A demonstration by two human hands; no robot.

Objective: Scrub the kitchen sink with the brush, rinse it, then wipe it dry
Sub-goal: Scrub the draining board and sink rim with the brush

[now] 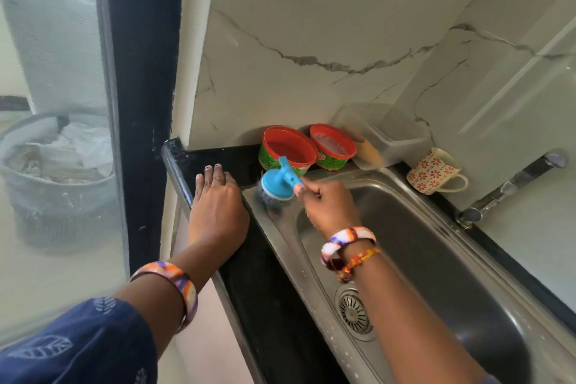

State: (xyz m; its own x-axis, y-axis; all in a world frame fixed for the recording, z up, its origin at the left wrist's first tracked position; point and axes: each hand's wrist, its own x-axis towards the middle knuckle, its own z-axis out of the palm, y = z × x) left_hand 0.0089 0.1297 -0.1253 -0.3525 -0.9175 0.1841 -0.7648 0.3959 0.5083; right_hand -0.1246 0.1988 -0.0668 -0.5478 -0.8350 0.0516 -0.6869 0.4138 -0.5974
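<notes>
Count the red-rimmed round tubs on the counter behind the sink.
2: left tub behind the brush, right tub beside it, next to the clear container. None looks hidden.

Head view, close above sink (pixel 436 227), facing down.

A home kitchen, at the corner by the sink.

A steel sink (pixel 436 227) with a round drain (pixel 355 313) is set into a black counter (pixel 268 284), and a tap (pixel 511 187) stands at its right edge. The wall (pixel 327 25) behind is of white marble-like tiles with grey veins. At the far end of the counter stand two red and green tubs (pixel 288 150), a clear plastic box (pixel 380 134) and a cup (pixel 433 171) with a red flower pattern, the small things of a household. On the left, behind a glass pane (pixel 53 165), a basket (pixel 59 171) full of cloth or paper is seen dimly.
</notes>
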